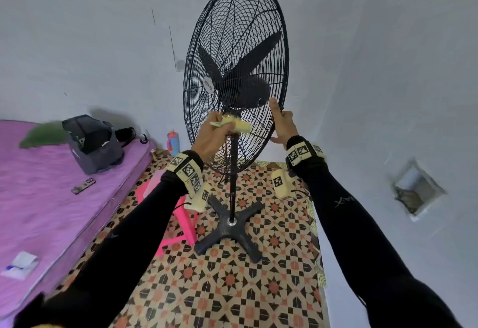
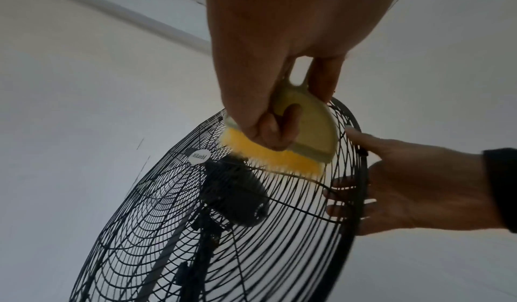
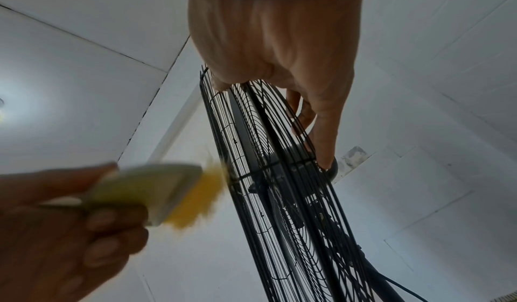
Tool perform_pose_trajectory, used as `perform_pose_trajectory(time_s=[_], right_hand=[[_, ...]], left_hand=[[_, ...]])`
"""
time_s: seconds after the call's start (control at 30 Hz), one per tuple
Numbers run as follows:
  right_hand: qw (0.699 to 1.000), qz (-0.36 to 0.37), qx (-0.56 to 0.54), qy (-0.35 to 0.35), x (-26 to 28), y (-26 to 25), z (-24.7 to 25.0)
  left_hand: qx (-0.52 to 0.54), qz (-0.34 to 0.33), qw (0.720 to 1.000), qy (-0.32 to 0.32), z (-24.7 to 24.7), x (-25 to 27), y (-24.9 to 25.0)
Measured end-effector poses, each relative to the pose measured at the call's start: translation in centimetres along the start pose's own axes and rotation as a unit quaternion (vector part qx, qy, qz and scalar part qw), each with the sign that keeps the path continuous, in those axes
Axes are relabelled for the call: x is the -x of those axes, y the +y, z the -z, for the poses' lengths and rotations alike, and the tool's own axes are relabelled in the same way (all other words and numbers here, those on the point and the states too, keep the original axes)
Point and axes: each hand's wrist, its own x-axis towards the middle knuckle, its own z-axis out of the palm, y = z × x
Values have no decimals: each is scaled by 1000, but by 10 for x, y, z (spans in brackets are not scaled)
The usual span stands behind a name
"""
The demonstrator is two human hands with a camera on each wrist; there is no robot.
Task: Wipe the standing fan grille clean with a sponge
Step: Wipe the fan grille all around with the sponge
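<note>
Fan (image 1: pixel 234 76) standing on a patterned tile floor (image 1: pixel 232 289), black wire grille (image 1: pixel 207 43) turned a bit to the left, cross-shaped base (image 1: pixel 230 232) under the pole. Task says sponge, but what the left hand (image 1: pixel 210 137) is actually holding looks like a small brush (image 2: pixel 291 138): pale green plastic back, yellow bristles. Fingers are curled round its handle, thumb pressed on the flat back. The bristles sit against the front grille just below the hub, near the white round badge (image 2: pixel 199 157). In the right wrist view the brush (image 3: pixel 167 192) is smeared with blur, bristles touching the wires edge-on.

Right hand (image 1: pixel 283 126) is on the rim at the lower right of the grille. Thumb lies along the front edge, the other fingers (image 2: pixel 339 196) hook round behind and poke through the rear wires, so it's gripping the rim. From the right wrist camera you see the grille (image 3: pixel 279 174) almost side-on, with the fingers wrapped over both halves.

Black blades (image 1: pixel 258 51) and the motor housing (image 2: pixel 238 196) show through the wires.

Other stuff around: a purple mattress (image 1: pixel 51 198) on the left with a grey bag (image 1: pixel 93 144), a remote (image 1: pixel 83 186) and some paper (image 1: pixel 19 265) on it. A pink stool (image 1: pixel 178 221) is partly hidden behind the left forearm, and a pink and blue bottle (image 1: pixel 172 141) stands by the wall. Both arms are in black sleeves with tagged wrist units.
</note>
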Motion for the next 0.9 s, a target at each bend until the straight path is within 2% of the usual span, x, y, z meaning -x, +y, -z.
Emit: perform_pose_trajectory(time_s=[0.07, 0.13, 0.2, 0.33, 0.37, 0.43, 0.5, 0.53, 0.57, 0.7, 0.73, 0.8, 0.87, 0.9], right_hand=[[1000, 6, 5, 3, -1, 1, 0], [1000, 12, 27, 5, -1, 0, 0], [1000, 7, 19, -7, -2, 0, 1], [1000, -3, 0, -24, -3, -2, 7], [1000, -3, -1, -24, -3, -1, 7], [1000, -1, 4, -25, -3, 1, 6], [1000, 3, 17, -20, -3, 1, 6], [1000, 4, 19, -19, -4, 1, 7], [1000, 3, 16, -22, -4, 1, 8], [999, -2, 8, -32, -6, 2, 14], [999, -1, 9, -33, -7, 3, 14], [999, 5, 12, -31, -8, 5, 12], [999, 12, 15, -30, -9, 4, 11], [999, 13, 14, -29, -10, 4, 11]], left_hand=[[38, 2, 997, -65, -8, 5, -1], [22, -11, 994, -109, -24, 9, -1], [6, -18, 996, -92, -29, 6, -1], [29, -11, 999, 23, -14, -4, 3], [38, -9, 999, 34, -10, -5, 2], [52, -3, 999, -6, -15, -3, 5], [26, -4, 997, -71, -27, 1, 5], [11, -8, 997, -81, -32, 1, 3], [14, -5, 998, -68, -32, -2, 1], [15, 21, 998, 64, -11, -17, -5], [40, 34, 996, 68, -6, -19, -6], [79, 37, 996, 32, -8, -18, -7], [76, 26, 997, -18, -19, -16, -6], [70, 21, 997, -23, -22, -17, -8]])
